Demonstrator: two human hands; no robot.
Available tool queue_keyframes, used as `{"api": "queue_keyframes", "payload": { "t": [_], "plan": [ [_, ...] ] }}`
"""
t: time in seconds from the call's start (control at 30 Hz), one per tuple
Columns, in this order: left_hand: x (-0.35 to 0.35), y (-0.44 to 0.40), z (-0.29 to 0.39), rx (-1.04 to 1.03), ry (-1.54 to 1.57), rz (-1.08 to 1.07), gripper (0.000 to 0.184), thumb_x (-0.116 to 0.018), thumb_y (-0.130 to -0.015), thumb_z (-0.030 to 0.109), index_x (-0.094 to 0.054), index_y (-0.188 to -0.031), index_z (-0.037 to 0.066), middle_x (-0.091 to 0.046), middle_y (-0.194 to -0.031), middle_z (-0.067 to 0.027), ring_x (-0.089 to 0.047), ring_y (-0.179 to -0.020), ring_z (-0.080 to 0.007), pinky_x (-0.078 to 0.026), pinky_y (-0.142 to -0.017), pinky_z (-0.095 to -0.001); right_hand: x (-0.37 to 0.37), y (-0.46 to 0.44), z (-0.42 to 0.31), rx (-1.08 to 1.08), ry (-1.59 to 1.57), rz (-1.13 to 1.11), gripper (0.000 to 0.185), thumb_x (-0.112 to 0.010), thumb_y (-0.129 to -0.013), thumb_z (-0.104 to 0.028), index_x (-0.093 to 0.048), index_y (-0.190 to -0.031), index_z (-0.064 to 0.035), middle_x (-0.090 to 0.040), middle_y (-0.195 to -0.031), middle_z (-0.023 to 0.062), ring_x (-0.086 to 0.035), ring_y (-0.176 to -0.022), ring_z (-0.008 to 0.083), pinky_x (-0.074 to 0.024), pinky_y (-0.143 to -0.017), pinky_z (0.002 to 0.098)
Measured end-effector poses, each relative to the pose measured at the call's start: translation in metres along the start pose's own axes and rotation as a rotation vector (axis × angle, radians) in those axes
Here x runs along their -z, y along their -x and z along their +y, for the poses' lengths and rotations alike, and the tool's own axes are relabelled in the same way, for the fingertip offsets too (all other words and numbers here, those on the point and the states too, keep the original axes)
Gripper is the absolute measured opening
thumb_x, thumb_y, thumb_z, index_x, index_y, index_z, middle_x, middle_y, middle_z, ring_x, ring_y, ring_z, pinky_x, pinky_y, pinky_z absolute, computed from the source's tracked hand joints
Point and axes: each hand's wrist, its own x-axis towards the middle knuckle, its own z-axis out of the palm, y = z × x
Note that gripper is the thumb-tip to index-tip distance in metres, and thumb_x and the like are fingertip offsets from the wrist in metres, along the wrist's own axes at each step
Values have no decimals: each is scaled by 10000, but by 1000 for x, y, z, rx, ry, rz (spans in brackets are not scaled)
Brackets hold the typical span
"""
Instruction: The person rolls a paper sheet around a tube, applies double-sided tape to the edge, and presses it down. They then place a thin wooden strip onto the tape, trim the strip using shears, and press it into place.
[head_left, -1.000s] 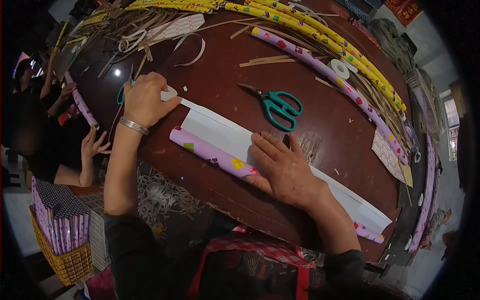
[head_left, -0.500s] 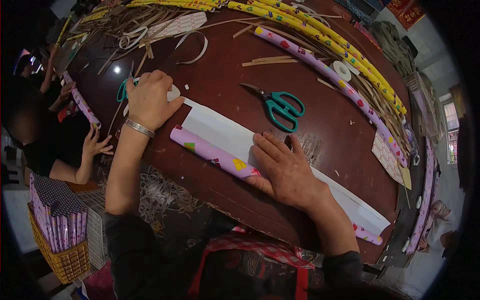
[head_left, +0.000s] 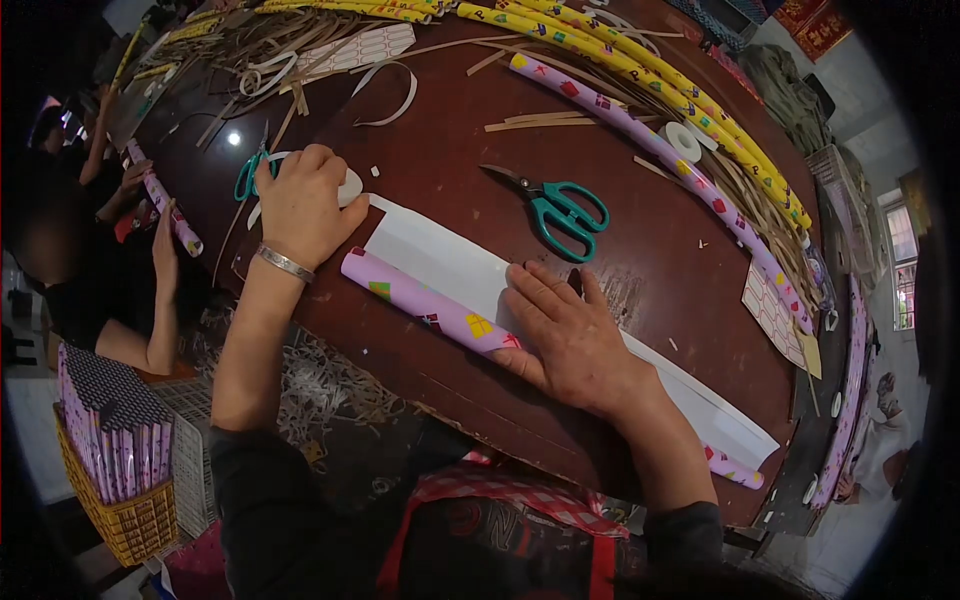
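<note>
Pink patterned paper with a white underside (head_left: 430, 252) is partly rolled into a tube (head_left: 415, 305) along the table's near edge. My right hand (head_left: 570, 335) lies open across it, fingers on the white side and thumb over the rolled part. Beyond the paper's upper left end, my left hand (head_left: 308, 205), with a bracelet on the wrist, is curled over a white tape roll (head_left: 350, 188). Teal-handled scissors (head_left: 562, 215) rest beyond the right hand. A second teal pair (head_left: 250, 178) is just left of my left hand.
Yellow patterned rolls (head_left: 640, 70), a pink roll (head_left: 640, 135) and brown strips (head_left: 545, 121) lie across the table's far side. At the left, another person's hand (head_left: 165, 245) is by a pink roll (head_left: 165, 205). A basket of folded paper (head_left: 125, 525) stands at lower left.
My left hand has moved slightly right and down, showing more of the tape roll. My right hand stays in place. The other person's hand has risen to their pink roll.
</note>
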Motion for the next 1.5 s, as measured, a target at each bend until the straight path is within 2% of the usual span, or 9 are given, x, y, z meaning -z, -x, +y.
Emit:
{"api": "queue_keyframes", "payload": {
  "t": [0.2, 0.27, 0.5, 0.57, 0.73, 0.87, 1.1, 1.2, 1.5],
  "plan": [
    [-17, 11, -12, -29, 144, 80, 309, -771, -730, 355, -659, -847, 91, -618, -1071, -23, -605, -1003, -235, -396, -921, -506, 2, 0, -1, -45, -9, -99, 662, -505, -951, -543, -520, -1350, -15, -414, -1501, 171, -331, -1435, 312, -218, -1151, 601],
    [-14, 12, -13, 7, 174, 12, 314, -766, -747, 364, -657, -840, 84, -619, -1083, -32, -604, -1015, -249, -408, -909, -501, -5, 1, 1, 10, 15, 31, 603, -573, -922, -497, -555, -1269, -4, -472, -1438, 187, -420, -1365, 331, -309, -1078, 634],
    [3, 4, -15, 112, 272, -225, 298, -779, -739, 346, -672, -835, 85, -629, -1094, -49, -606, -1025, -260, -437, -881, -479, -4, 0, 1, 15, 31, 25, 618, -565, -925, -503, -550, -1280, 3, -478, -1433, 188, -423, -1364, 330, -314, -1074, 633],
    [12, 8, 6, -28, 295, 111, 303, -781, -744, 338, -690, -882, 84, -643, -1110, -67, -603, -1037, -276, -448, -881, -449, -4, 0, 1, 20, 38, 25, 621, -562, -927, -500, -546, -1286, 7, -476, -1436, 186, -426, -1362, 326, -319, -1071, 633],
    [44, 36, 83, -577, 688, -214, 570, -678, -847, 470, -609, -1205, 33, -596, -1300, -150, -536, -1230, -324, -421, -980, -524, -4, 0, 1, 7, 29, 12, 638, -561, -928, -499, -534, -1319, 5, -464, -1453, 176, -413, -1375, 319, -308, -1083, 630],
    [47, 40, 98, -566, 618, -472, 836, -614, -837, 639, -485, -1392, 28, -476, -1465, -152, -398, -1397, -320, -311, -1082, -603, -4, 1, 2, 20, 48, -10, 662, -562, -926, -503, -520, -1347, 5, -454, -1464, 171, -398, -1389, 317, -309, -1086, 625],
    [28, 49, 69, -528, 516, -338, 892, -631, -779, 696, -517, -1348, 19, -484, -1446, -168, -418, -1371, -318, -302, -1077, -622, 0, 0, 0, 46, 66, 27, 611, -584, -922, -485, -551, -1286, 5, -495, -1419, 188, -447, -1345, 335, -331, -1067, 622],
    [31, 43, 49, -383, 406, -399, 1006, -728, -657, 718, -513, -1352, 24, -439, -1478, -196, -374, -1393, -371, -251, -1111, -624, 3, -1, -1, 55, 47, 42, 565, -595, -922, -469, -572, -1232, 2, -516, -1391, 195, -465, -1325, 347, -344, -1052, 623],
    [35, 51, 45, -289, 329, -285, 884, -763, -655, 657, -569, -1260, 42, -458, -1447, -204, -350, -1397, -399, -216, -1099, -672, 7, -3, -1, 55, 63, 4, 518, -591, -928, -457, -583, -1210, -23, -520, -1379, 192, -448, -1337, 356, -337, -1059, 611]
  ]
}}
